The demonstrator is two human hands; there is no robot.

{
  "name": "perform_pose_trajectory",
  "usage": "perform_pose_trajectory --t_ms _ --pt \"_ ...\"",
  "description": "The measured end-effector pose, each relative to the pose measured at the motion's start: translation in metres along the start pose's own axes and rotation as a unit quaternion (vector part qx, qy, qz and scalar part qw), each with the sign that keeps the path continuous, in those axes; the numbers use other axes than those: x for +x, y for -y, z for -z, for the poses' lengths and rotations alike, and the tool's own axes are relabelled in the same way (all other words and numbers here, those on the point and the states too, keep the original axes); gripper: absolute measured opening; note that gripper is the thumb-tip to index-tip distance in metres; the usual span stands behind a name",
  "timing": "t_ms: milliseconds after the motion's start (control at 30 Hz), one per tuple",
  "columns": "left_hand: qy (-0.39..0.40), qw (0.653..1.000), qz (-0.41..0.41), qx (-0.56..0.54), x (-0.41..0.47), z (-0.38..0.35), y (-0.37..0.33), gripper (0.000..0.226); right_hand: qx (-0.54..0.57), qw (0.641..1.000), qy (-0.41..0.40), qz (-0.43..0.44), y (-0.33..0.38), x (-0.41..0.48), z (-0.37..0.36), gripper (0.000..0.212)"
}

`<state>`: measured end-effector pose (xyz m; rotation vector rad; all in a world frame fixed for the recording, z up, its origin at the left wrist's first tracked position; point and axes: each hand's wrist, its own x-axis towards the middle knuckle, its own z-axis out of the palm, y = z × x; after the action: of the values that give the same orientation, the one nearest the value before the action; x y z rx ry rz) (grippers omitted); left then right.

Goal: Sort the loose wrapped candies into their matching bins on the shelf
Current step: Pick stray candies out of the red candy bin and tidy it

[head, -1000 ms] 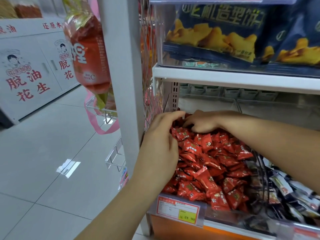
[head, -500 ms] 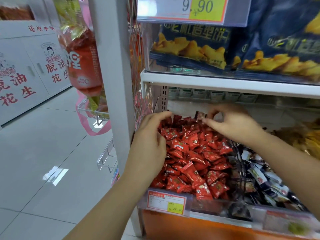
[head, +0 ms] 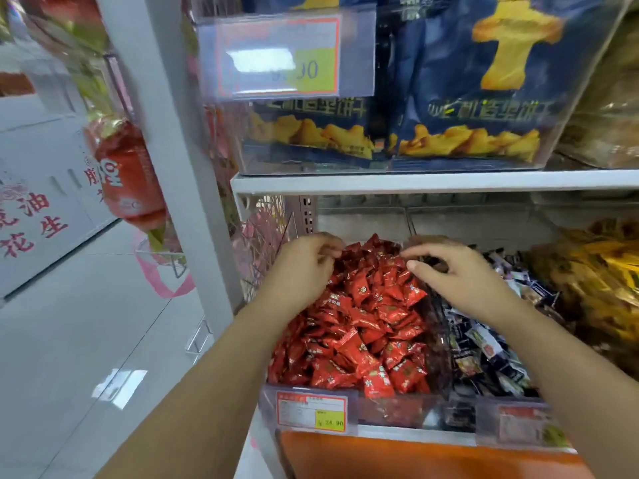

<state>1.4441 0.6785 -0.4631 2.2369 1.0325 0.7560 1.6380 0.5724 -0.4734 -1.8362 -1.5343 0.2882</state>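
Likely step: culling strays from the red candies (head: pixel 363 326); left hand (head: pixel 301 271) curled among them, right hand (head: pixel 460 281) curled above the divider (head: pixel 440 326), grips indiscernible; next, any stray should join the dark-wrapped candies (head: pixel 484 347) rightward.

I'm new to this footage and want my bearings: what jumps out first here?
A heap of red wrapped candies fills the left bin, with the left hand and right hand both at the far end of the pile. Above, big blue snack bags stand on the white shelf; dark wrapped candies lie just right of the red ones.
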Motion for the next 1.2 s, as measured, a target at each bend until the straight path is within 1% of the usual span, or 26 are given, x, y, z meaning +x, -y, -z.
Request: perform_pose_trajectory --t_ms 33,100,167,333,500,633,700,800,867,900,967,1033,1067,1133,1200 --pt "0.036 0.998 0.019 0.040 0.014 -0.002 -0.002 0.033 0.018 1.000 0.000 -0.007 -0.002 0.002 -0.001 0.023" --pt "0.100 0.984 0.059 0.134 0.040 -0.010 -0.003 0.030 0.035 0.999 0.009 -0.011 -0.008 0.005 -0.001 0.022" --pt "0.147 0.972 0.094 0.159 0.058 -0.022 0.001 0.029 0.045 0.999 0.020 -0.009 -0.012 0.007 0.001 0.019" --pt "0.179 0.957 0.111 0.199 0.079 -0.044 0.017 0.029 0.062 0.998 0.028 -0.002 -0.018 0.009 0.002 0.018" --pt "0.165 0.961 0.098 0.201 0.088 -0.051 0.024 0.026 0.060 0.998 0.028 0.005 -0.019 0.010 0.003 0.014" --pt "0.151 0.962 0.105 0.200 0.090 -0.055 0.029 0.026 0.053 0.998 0.029 0.000 -0.016 0.010 0.002 0.017" --pt "0.143 0.966 0.108 0.189 0.090 -0.054 0.030 0.022 0.052 0.998 0.029 -0.002 -0.016 0.010 0.001 0.018" --pt "0.098 0.980 0.091 0.147 0.085 -0.045 0.021 0.007 0.054 0.998 0.033 0.004 -0.016 0.010 0.001 0.017" --pt "0.050 0.991 0.074 0.103 0.078 -0.037 0.011 0.006 0.078 0.997 0.026 0.002 -0.018 0.009 0.001 0.017" --pt "0.026 0.994 0.064 0.082 0.072 -0.033 0.005 0.006 0.105 0.994 0.010 -0.002 -0.019 0.008 0.000 0.018" --pt "0.000 0.999 0.037 0.027 0.059 -0.029 -0.010 0.005 0.170 0.984 -0.057 -0.015 -0.022 0.006 -0.001 0.016" --pt "0.007 0.999 -0.019 -0.043 0.048 -0.032 -0.028 0.015 0.211 0.966 -0.144 -0.039 -0.023 0.001 0.001 0.017" --pt "0.018 0.997 -0.044 -0.063 0.044 -0.036 -0.038 0.020 0.212 0.958 -0.187 -0.051 -0.024 -0.001 0.004 0.018" --pt "0.045 0.994 -0.076 -0.069 0.043 -0.049 -0.056 0.019 0.184 0.947 -0.255 -0.067 -0.026 -0.008 0.010 0.019" --pt "0.064 0.992 -0.090 -0.060 0.046 -0.061 -0.065 0.017 0.170 0.941 -0.285 -0.067 -0.028 -0.014 0.016 0.019"
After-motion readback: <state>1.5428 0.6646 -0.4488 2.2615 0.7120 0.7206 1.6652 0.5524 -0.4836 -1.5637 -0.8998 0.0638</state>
